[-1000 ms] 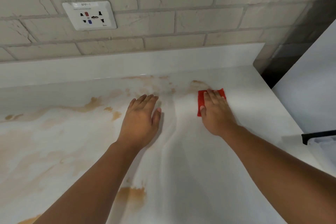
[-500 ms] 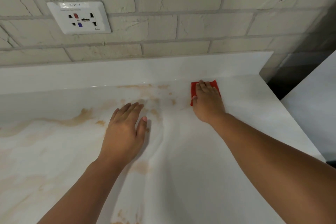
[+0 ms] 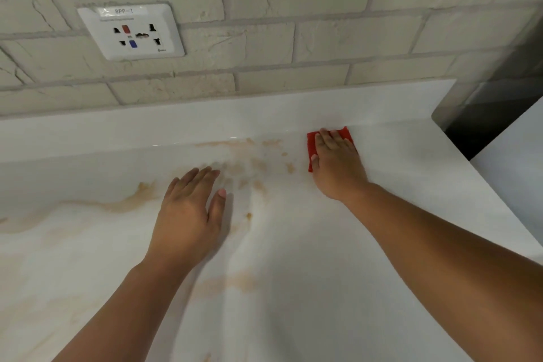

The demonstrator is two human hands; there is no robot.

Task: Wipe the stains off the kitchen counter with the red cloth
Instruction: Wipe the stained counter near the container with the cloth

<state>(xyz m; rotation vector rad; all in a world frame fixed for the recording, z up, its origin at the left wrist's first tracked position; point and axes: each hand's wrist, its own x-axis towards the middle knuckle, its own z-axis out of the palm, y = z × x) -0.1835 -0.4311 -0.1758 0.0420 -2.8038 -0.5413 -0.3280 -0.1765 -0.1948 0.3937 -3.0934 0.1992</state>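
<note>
The red cloth (image 3: 312, 145) lies flat on the tabletop (image 3: 338, 288) near the back upstand (image 3: 205, 117), pinned under the flat, outstretched right hand (image 3: 338, 166). The left hand (image 3: 188, 211) rests flat and empty beside the brown stains (image 3: 235, 169). The cloth is judged light, soft and thin, liable to bunch or skid on the glossy surface, and best controlled by broad palm pressure over its middle.

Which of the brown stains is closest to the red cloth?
The small brown spot just left of the red cloth; the bigger smears lie farther left.
</note>
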